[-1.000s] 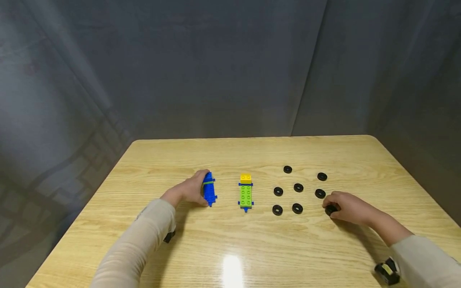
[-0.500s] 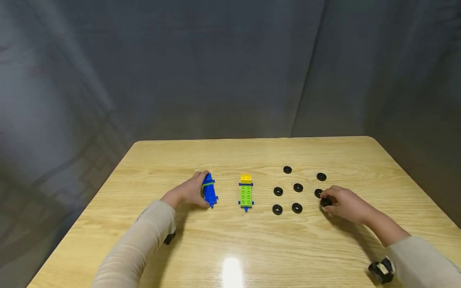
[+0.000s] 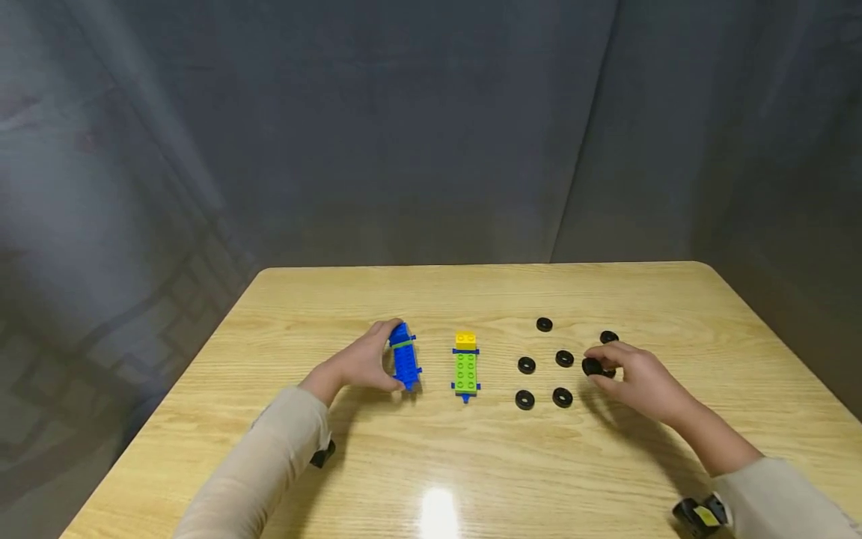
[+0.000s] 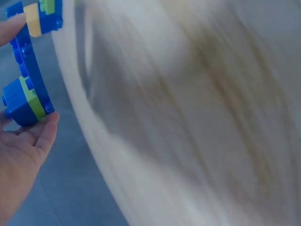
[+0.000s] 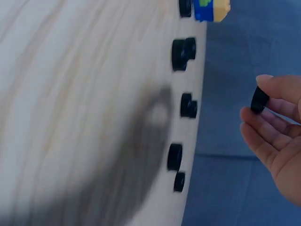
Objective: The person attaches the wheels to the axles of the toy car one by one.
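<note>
My left hand [image 3: 367, 361] grips a blue toy car base [image 3: 405, 363] by its two ends, thumb at the near end and fingers at the far end. The left wrist view shows the base [image 4: 34, 70] raised, with a blue brick on a thin green layer at one end. Between thumb and fingertips, my right hand [image 3: 640, 378] pinches a black toy wheel [image 3: 592, 367], held up in the right wrist view [image 5: 259, 100]. Beside the left hand's piece, a second base [image 3: 465, 374] lies on the table, green-studded with a yellow brick at its far end.
Several black wheels [image 3: 564, 358] lie spread on the wooden table [image 3: 431, 292], right of the green base. One wheel [image 3: 609, 372] sits partly hidden behind the right hand's fingers. Grey curtains [image 3: 417, 135] stand behind the table and at its sides.
My right hand has lifted its wheel from the table and moved it left. The left hand has raised the blue base and shifted it slightly right.
</note>
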Motion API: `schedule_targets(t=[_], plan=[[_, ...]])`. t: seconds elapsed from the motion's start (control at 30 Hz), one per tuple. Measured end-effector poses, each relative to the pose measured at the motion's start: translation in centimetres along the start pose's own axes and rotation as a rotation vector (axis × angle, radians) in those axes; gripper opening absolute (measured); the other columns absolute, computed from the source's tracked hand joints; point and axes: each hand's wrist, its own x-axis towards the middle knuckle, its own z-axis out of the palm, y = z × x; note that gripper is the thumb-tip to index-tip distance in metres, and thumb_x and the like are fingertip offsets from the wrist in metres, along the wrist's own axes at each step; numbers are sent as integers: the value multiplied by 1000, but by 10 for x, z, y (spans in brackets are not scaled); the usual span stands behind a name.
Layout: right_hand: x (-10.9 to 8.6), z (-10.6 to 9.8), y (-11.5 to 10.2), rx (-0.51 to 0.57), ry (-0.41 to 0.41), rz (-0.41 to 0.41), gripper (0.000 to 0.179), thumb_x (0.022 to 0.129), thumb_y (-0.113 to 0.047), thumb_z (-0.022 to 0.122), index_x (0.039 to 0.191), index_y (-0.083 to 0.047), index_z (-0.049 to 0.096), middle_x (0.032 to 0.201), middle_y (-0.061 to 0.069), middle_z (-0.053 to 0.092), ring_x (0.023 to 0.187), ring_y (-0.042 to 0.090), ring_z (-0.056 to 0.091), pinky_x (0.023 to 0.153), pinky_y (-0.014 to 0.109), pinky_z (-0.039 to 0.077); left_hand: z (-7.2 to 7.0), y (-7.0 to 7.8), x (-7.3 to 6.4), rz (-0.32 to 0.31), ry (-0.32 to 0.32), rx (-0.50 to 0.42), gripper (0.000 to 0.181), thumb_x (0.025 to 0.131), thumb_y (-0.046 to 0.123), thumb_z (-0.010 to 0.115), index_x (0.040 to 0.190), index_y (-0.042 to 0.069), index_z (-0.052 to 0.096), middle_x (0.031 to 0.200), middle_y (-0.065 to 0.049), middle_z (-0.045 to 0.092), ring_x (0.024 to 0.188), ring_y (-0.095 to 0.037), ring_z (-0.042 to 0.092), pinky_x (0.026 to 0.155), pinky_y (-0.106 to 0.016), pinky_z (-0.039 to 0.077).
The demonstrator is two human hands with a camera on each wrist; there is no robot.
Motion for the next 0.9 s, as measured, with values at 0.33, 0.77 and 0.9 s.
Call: schedule_targets(t=[0.33, 0.77, 0.9], plan=[[2, 7, -19, 36, 107, -29, 29, 72, -9, 69, 99, -1, 60, 89, 3, 57, 74, 19, 56, 61, 36, 45, 3, 24, 2, 91, 5, -60, 102, 57, 29, 77, 136, 8, 16, 129, -10, 30, 113, -24, 36, 90, -39, 34], [18, 21, -41, 107, 128, -50, 31, 70, -3, 68, 99, 0, 59, 86, 0, 56, 73, 17, 55, 60, 31, 46, -1, 46, -4, 235, -7, -161, 99, 57, 26, 78, 135, 10, 18, 124, -4, 32, 112, -14, 34, 93, -36, 32], [20, 29, -46, 143, 113, -40, 31, 70, -2, 68, 99, 0, 58, 85, -1, 55, 73, 15, 55, 63, 32, 46, 1, 54, -5, 264, -34, -165, 100, 58, 29, 77, 135, 13, 16, 125, -3, 31, 114, -13, 32, 94, -35, 31]])
